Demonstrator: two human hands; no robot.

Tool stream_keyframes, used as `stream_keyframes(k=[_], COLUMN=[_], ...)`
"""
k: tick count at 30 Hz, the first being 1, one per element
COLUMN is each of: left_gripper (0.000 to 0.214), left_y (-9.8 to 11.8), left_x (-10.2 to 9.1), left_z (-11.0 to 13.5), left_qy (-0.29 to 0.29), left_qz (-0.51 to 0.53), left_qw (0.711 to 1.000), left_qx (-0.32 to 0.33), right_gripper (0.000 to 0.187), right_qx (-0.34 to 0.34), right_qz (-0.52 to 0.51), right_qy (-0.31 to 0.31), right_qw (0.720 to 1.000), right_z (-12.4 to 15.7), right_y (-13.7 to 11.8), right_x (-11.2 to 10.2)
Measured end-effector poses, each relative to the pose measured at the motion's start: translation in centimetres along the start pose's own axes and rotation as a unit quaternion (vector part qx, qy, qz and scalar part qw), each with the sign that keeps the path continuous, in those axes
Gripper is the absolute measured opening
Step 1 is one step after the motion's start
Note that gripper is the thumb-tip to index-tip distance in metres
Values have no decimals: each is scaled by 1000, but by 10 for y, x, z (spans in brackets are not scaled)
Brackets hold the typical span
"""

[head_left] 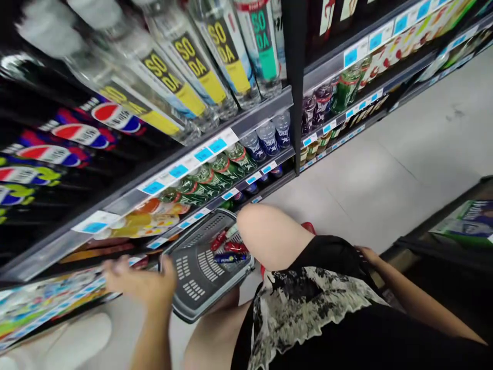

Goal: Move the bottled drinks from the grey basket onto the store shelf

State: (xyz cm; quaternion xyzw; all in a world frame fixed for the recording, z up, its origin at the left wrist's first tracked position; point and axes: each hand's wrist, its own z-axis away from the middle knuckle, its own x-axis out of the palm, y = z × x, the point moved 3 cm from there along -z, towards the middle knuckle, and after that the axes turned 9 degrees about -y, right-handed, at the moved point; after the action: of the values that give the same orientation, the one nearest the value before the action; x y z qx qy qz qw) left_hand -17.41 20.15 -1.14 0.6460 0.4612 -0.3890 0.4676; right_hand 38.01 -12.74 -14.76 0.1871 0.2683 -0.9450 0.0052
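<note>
My left hand [140, 281] is held out before the lower shelves, slightly blurred, its thumb apart from its fingers and nothing visible in it. Just beyond it is a grey shopping basket [188, 264], low between my legs and the shelf. Inside lie several red packages [220, 239] and a dark blue one [230, 258]; their exact kind is too small to tell. My right hand [367, 256] is down beside my black shorts [339, 257]. Its fingers are mostly hidden, so whether it grips anything does not show.
Clear soda bottles [188, 72] and dark Pepsi bottles [80, 134] fill the upper shelf on the left. Green-capped rows of smaller bottles [208, 180] stand below. A price-tag rail [190, 162] juts toward me. Another display [462, 221] borders the pale floor [358, 190] at right.
</note>
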Motion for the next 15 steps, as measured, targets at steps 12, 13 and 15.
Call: stream_keyframes(k=[12,13,15], left_gripper=[74,83,89], left_y=[35,35,33], left_x=[193,195,196], left_z=[232,234,234], left_qy=[-562,-571,-580], left_qz=[-22,-17,-3], left_qw=[801,793,784], left_qx=[-205,-213,-223], right_gripper=[30,29,31], right_qx=[-506,-546,-593], right_qz=[63,46,68], right_qy=[7,-38,-134], right_qw=[860,836,791], right_z=[-5,19,63], right_y=[-337,-370,-416], right_x=[113,141,203])
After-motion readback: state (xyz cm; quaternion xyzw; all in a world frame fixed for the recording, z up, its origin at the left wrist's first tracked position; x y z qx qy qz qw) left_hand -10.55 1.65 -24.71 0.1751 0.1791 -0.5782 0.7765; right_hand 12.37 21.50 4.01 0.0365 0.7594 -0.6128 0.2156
